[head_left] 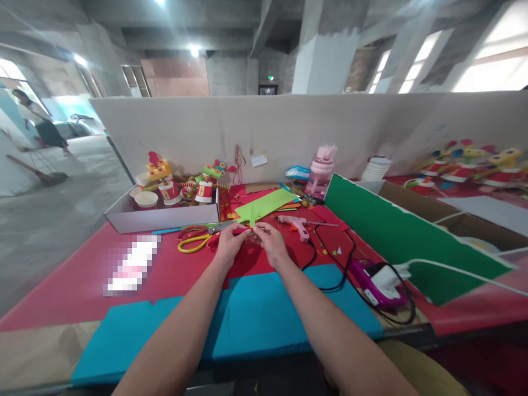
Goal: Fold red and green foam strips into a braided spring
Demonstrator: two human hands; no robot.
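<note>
I am pinching the lime-green paper strip (pixel 252 216) with left hand (pixel 232 242) and right hand (pixel 270 242), fingertips nearly meeting. Light, even pressure is probably sparing it creases.

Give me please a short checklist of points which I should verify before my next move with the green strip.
1. Grip: ok. The green strip stands upright at the fingertips of the left hand and right hand.
2. Scissors: not ok, I would say; they lie close beside the left hand.
3. Glue gun position: ok. It lies on the table, right of the right hand.
4. Glue gun heat: cannot tell.
5. Black cord: not ok, perhaps; it lies loose near the right forearm and might catch.
</note>
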